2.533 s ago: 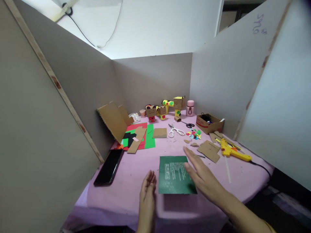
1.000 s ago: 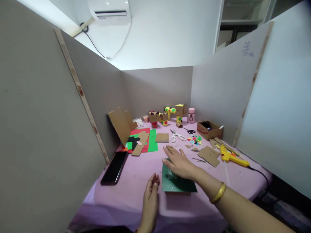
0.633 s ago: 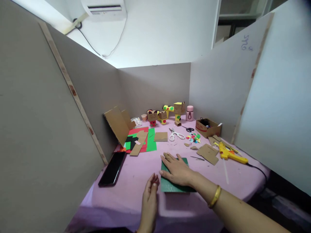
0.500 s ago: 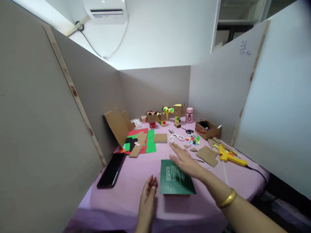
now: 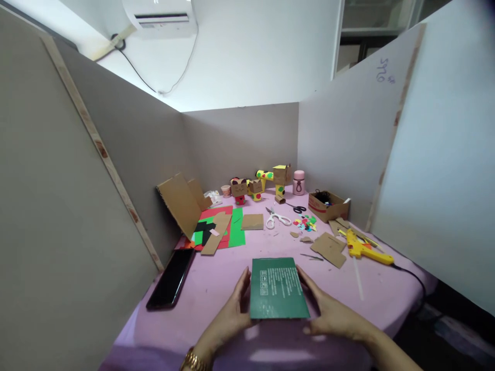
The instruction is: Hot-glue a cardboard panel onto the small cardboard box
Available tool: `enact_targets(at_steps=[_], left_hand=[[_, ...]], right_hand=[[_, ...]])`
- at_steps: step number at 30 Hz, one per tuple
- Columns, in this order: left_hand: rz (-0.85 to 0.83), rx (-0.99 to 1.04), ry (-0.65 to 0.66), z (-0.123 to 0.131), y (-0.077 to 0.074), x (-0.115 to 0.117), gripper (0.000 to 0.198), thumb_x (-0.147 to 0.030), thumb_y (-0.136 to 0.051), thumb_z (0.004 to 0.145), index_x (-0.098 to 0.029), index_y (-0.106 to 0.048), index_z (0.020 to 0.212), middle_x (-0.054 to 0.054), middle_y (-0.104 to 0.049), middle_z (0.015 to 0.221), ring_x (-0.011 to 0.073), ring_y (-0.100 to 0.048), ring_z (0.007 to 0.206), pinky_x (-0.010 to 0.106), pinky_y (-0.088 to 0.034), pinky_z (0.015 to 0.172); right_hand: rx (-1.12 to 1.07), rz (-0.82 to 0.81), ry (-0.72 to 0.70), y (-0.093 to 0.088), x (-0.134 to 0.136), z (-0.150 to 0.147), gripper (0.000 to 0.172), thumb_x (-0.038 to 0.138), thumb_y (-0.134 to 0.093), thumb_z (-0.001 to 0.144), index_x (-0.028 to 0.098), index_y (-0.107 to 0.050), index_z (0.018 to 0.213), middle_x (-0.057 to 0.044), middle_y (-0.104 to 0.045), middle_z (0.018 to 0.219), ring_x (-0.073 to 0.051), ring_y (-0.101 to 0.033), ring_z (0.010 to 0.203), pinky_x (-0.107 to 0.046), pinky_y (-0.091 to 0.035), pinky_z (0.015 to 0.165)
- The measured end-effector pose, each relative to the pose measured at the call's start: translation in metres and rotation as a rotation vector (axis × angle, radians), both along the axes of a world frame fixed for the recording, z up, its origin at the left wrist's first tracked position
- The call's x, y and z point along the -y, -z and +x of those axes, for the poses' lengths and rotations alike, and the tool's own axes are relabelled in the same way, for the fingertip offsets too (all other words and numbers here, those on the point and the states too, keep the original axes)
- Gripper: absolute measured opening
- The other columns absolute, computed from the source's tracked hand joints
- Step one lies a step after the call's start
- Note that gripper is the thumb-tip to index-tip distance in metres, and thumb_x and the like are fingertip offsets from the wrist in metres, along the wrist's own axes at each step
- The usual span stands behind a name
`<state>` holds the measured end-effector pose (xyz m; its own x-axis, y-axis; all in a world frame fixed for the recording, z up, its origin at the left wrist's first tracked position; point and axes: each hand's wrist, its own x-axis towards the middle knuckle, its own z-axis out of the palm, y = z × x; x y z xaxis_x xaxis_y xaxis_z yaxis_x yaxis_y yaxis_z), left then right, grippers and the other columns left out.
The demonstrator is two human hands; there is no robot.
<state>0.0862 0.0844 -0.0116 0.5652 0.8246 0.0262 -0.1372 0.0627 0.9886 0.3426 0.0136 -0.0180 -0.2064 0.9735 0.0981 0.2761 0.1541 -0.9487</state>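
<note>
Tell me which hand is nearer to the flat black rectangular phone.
Left. The left hand is to the right of the phone, by the left edge of the green rectangular printed panel; the right hand is farther off, by that panel's right edge.

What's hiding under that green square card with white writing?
Past the near edge of the green square card with white writing, shadowed pink cloth shows. Whatever lies right beneath is covered, so I can't tell.

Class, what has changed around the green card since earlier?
The right hand moved from over the green card to its right side; the left hand moved in to its left edge. Whether they grip it is unclear. White scissors and glue gun stayed put.
</note>
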Motion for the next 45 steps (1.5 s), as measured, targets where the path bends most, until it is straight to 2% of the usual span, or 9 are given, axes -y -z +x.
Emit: enact_targets(at_steps=[6,11,16,19,23,28,31,36,45], left_hand=[[0.105,-0.042,0.089,0.013,-0.011,-0.003,0.092,-0.014,-0.080,0.062,-0.027,-0.032,0.140,0.010,-0.029,0.151,0.0287,-0.032,0.136,0.041,-0.029,0.111],[0.103,-0.042,0.058,0.013,-0.012,-0.003,0.084,-0.020,-0.080,0.064,-0.029,-0.039,0.136,0.007,-0.035,0.149,0.0281,-0.031,0.136,0.040,-0.028,0.111],[0.113,-0.002,0.090,0.003,-0.015,-0.005,0.085,-0.045,-0.076,0.067,-0.029,-0.034,0.140,0.009,-0.031,0.151,0.0296,-0.025,0.138,0.042,-0.029,0.109],[0.047,0.002,-0.008,-0.004,-0.013,-0.004,0.088,-0.060,-0.066,0.069,-0.028,-0.029,0.142,0.011,-0.032,0.150,0.0286,-0.028,0.137,0.042,-0.027,0.110],[0.006,0.021,-0.104,-0.007,-0.005,-0.001,0.093,-0.067,-0.063,0.066,-0.028,-0.028,0.143,0.013,-0.032,0.149,0.0300,-0.029,0.136,0.044,-0.024,0.110],[0.003,0.072,-0.128,-0.003,0.011,-0.003,0.090,-0.068,-0.065,0.063,-0.030,-0.035,0.140,0.012,-0.037,0.147,0.0339,-0.031,0.134,0.047,-0.026,0.108],[-0.014,0.044,-0.137,-0.002,0.018,-0.007,0.100,-0.069,-0.069,0.057,-0.027,-0.035,0.140,0.015,-0.039,0.145,0.0367,-0.032,0.133,0.048,-0.026,0.107],[0.006,0.076,-0.114,0.000,0.019,-0.005,0.089,-0.067,-0.063,0.066,-0.028,-0.033,0.140,0.015,-0.039,0.145,0.0322,-0.035,0.132,0.045,-0.029,0.106],[0.021,0.123,-0.132,0.011,0.013,-0.002,0.077,-0.064,-0.064,0.068,-0.032,-0.042,0.134,0.012,-0.036,0.147,0.0313,-0.034,0.133,0.045,-0.031,0.104]], right_hand=[[-0.135,-0.004,-0.033,-0.005,-0.019,-0.020,0.125,0.009,-0.075,0.055,0.014,0.010,0.147,-0.018,-0.015,0.155,-0.024,-0.013,0.142,-0.040,-0.019,0.113],[-0.336,-0.041,0.043,-0.003,-0.025,-0.022,0.128,0.014,-0.086,0.046,0.014,-0.008,0.148,-0.017,-0.017,0.155,-0.027,-0.016,0.141,-0.037,-0.012,0.115],[-0.549,-0.115,0.099,0.003,-0.029,-0.017,0.134,0.028,-0.089,0.043,0.014,-0.007,0.148,-0.019,-0.033,0.148,-0.032,-0.031,0.135,-0.042,-0.024,0.110],[-0.731,-0.180,0.131,0.004,-0.026,-0.017,0.116,0.038,-0.083,0.054,0.018,-0.015,0.146,-0.015,-0.044,0.142,-0.029,-0.039,0.130,-0.040,-0.031,0.106],[-0.955,-0.295,0.116,-0.005,-0.015,-0.024,0.067,0.038,-0.075,0.068,0.023,-0.049,0.129,-0.007,-0.066,0.120,-0.023,-0.062,0.105,-0.035,-0.045,0.090],[-1.140,-0.433,0.118,-0.018,-0.009,-0.029,0.036,0.040,-0.080,0.063,0.021,-0.069,0.092,-0.001,-0.076,0.083,-0.019,-0.068,0.077,-0.031,-0.049,0.075],[-1.211,-0.497,0.094,-0.018,-0.009,-0.029,0.034,0.040,-0.080,0.062,0.021,-0.071,0.089,-0.002,-0.077,0.080,-0.020,-0.069,0.073,-0.033,-0.050,0.073],[-1.285,-0.626,0.010,-0.017,-0.010,-0.030,0.034,0.045,-0.079,0.060,0.018,-0.074,0.081,-0.005,-0.077,0.073,-0.020,-0.069,0.067,-0.032,-0.050,0.071],[-1.377,-0.745,-0.146,-0.011,-0.011,-0.039,0.060,0.058,-0.076,0.054,0.010,-0.073,0.091,-0.013,-0.077,0.086,-0.024,-0.071,0.071,-0.030,-0.053,0.065]])
